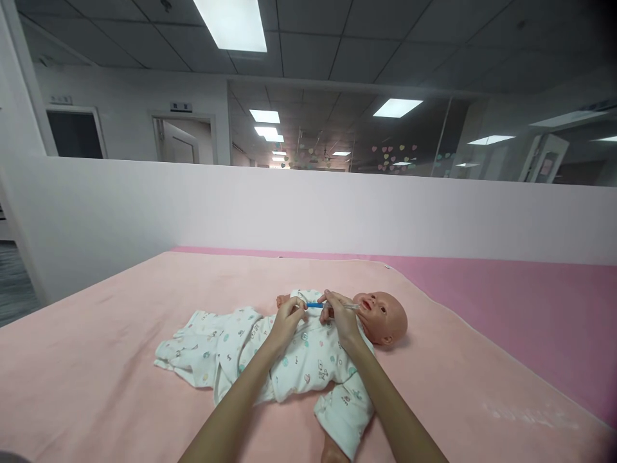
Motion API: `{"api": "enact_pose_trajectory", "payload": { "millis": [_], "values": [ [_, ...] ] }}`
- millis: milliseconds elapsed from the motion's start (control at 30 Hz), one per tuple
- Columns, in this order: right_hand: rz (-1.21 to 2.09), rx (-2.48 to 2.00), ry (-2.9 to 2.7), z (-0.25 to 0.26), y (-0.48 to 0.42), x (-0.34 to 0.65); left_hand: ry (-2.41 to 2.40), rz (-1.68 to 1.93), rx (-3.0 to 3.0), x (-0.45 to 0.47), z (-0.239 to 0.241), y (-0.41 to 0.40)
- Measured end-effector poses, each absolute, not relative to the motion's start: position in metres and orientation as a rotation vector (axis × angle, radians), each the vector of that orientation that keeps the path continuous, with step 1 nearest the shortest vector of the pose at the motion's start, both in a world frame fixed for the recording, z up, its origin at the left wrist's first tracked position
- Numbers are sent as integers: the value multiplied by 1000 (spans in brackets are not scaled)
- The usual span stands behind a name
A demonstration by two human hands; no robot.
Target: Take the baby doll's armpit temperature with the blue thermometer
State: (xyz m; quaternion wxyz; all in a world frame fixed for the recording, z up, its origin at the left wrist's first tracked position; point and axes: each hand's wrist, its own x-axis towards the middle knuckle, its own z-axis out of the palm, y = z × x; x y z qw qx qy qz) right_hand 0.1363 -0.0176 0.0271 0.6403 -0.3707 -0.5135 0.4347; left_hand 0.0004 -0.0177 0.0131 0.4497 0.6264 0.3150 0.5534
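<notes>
A baby doll (385, 316) in a white printed romper (308, 360) lies on its back on a pink blanket (120, 360), head to the right. My right hand (340, 316) grips a thin syringe with a blue part (315, 305), its tip pointing at the doll's mouth. My left hand (289, 319) pinches the rear end of the same syringe above the doll's chest. Both forearms reach in from the bottom edge.
The blanket covers a pink padded table (530, 302). A white partition wall (308, 206) runs behind it, with glass panels above and an office room with doors beyond. Floor shows at the far left.
</notes>
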Motion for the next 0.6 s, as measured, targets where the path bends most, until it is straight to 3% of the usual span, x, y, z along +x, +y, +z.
{"api": "enact_pose_trajectory", "payload": {
  "millis": [600],
  "values": [
    [1005, -779, -1139, 21, -21, 137, 799, 1348, 1545, 0, 14, -21]
  ]
}}
